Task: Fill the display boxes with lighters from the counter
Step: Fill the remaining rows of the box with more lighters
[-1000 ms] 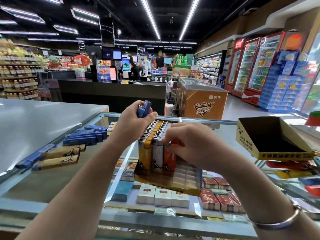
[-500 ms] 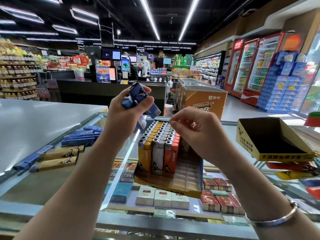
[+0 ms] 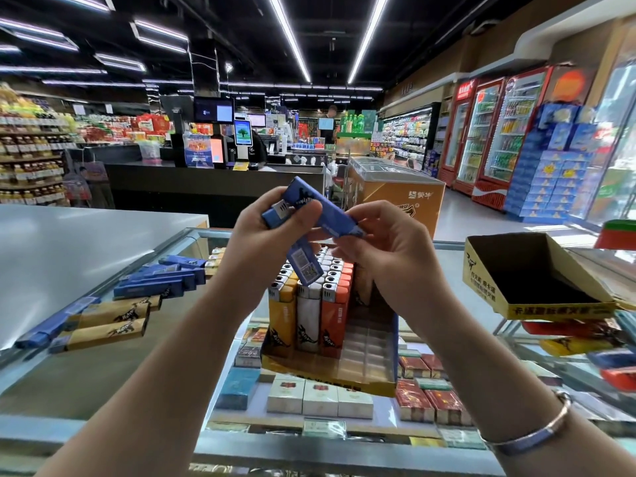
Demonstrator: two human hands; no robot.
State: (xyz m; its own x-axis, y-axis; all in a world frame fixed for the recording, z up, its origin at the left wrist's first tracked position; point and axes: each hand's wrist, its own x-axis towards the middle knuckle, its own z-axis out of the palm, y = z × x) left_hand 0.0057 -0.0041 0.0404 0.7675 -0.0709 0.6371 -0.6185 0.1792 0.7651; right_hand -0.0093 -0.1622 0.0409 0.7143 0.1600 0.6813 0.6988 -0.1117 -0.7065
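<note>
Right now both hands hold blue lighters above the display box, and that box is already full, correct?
Not quite. The head view shows the left hand and right hand holding blue lighters above the display box, but the box is only partly filled: its right-hand slots are empty.

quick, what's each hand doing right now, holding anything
Left hand: gripping a bunch of blue lighters.
Right hand: pinching the end of one blue lighter from that bunch.
</note>
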